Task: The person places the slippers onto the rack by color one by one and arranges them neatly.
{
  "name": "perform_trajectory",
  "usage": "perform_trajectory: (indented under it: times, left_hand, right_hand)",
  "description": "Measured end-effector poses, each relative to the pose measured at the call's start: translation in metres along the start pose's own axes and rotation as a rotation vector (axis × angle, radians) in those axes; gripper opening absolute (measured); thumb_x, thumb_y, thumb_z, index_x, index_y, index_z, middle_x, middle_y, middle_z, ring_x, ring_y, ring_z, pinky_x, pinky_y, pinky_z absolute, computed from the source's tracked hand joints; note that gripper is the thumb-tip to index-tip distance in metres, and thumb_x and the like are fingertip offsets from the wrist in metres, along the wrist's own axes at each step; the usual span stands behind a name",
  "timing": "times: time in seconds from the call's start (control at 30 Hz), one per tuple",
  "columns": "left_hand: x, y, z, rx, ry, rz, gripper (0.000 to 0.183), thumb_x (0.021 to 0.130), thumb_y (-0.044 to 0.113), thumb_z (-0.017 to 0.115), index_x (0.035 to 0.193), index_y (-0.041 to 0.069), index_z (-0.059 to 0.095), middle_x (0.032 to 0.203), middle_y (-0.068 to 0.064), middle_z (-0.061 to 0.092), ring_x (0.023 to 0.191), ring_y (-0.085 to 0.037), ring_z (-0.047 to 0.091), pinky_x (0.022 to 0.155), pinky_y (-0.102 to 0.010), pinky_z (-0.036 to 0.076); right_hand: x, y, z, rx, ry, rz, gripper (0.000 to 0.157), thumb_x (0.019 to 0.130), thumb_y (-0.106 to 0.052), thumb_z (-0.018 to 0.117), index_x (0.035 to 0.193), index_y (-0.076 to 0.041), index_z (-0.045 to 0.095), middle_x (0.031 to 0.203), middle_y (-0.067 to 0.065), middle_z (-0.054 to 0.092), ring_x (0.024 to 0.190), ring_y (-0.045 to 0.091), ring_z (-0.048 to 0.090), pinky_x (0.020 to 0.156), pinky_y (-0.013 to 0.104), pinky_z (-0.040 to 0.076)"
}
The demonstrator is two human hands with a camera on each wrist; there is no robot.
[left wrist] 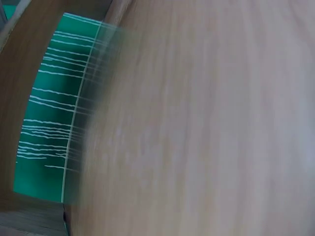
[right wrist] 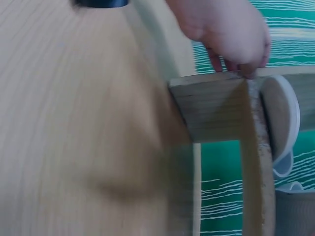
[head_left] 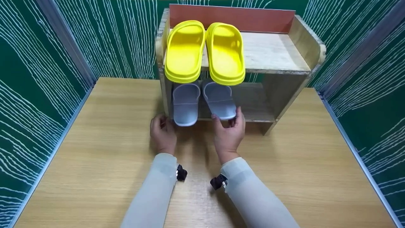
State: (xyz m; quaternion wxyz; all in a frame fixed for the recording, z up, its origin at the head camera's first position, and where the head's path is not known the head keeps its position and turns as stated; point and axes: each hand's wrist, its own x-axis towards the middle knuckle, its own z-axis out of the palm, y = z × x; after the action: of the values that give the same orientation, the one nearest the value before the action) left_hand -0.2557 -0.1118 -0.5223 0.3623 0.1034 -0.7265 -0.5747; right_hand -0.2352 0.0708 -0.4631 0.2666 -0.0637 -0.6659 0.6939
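A small wooden shoe rack [head_left: 269, 71] stands on the table. My right hand [head_left: 230, 136] pinches the heel of the right grey slipper [head_left: 224, 106] on the lower shelf, thumb on the left side and fingers on the right. Beside it lies the left grey slipper [head_left: 185, 107], its heel jutting past the shelf edge. My left hand [head_left: 163, 134], with bent fingers, grips the rack's lower left side panel. The right wrist view shows that hand [right wrist: 231, 29] at the panel's edge, fingertips partly hidden behind it. Neither hand appears in the left wrist view.
Two yellow clogs, left [head_left: 185, 52] and right [head_left: 225, 53], sit on the upper shelf's left half, heels over the front edge. A reddish-brown board [head_left: 232, 18] backs that shelf. Green walls [head_left: 34, 60] with white wavy lines enclose the wood-grain table [head_left: 104, 133].
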Motion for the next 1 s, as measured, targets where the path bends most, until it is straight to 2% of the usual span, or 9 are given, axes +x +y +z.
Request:
perform_trajectory:
  times: [0.13, 0.33, 0.7, 1.0]
  left_hand:
    - [0.000, 0.001, -0.001, 0.025, -0.011, -0.019, 0.018, 0.101, 0.005, 0.064, 0.118, 0.002, 0.068, 0.113, -0.014, 0.065, 0.107, -0.027, 0.065, 0.097, -0.038, 0.057]
    - [0.000, -0.003, 0.001, -0.031, 0.012, 0.012, 0.018, 0.098, 0.000, 0.066, 0.116, -0.001, 0.068, 0.110, -0.016, 0.065, 0.104, -0.028, 0.065, 0.095, -0.040, 0.057]
    - [0.000, -0.001, 0.001, -0.040, 0.002, -0.013, 0.017, 0.100, 0.002, 0.065, 0.116, -0.001, 0.068, 0.110, -0.016, 0.064, 0.104, -0.029, 0.065, 0.095, -0.041, 0.057]
    - [0.001, 0.000, 0.000, -0.037, 0.001, -0.005, 0.016, 0.101, 0.004, 0.064, 0.116, -0.001, 0.068, 0.110, -0.016, 0.064, 0.103, -0.028, 0.065, 0.094, -0.041, 0.058]
  right_hand:
    - [-0.001, 0.006, 0.003, -0.081, 0.001, -0.015, 0.092, 0.087, -0.013, 0.087, 0.160, 0.002, 0.035, 0.156, 0.016, 0.043, 0.146, 0.028, 0.047, 0.122, 0.039, 0.040]
    - [-0.003, 0.013, 0.007, -0.259, 0.015, -0.066, 0.094, 0.081, -0.019, 0.092, 0.156, 0.007, 0.041, 0.150, 0.020, 0.047, 0.139, 0.031, 0.051, 0.119, 0.039, 0.045]
    - [-0.007, 0.014, 0.007, -0.338, -0.071, -0.003, 0.097, 0.083, -0.024, 0.091, 0.159, 0.002, 0.037, 0.151, 0.015, 0.045, 0.142, 0.028, 0.049, 0.122, 0.037, 0.040]
    - [-0.008, 0.014, 0.004, -0.408, -0.121, -0.044, 0.097, 0.083, -0.022, 0.091, 0.159, 0.002, 0.037, 0.154, 0.018, 0.044, 0.144, 0.032, 0.047, 0.125, 0.041, 0.037]
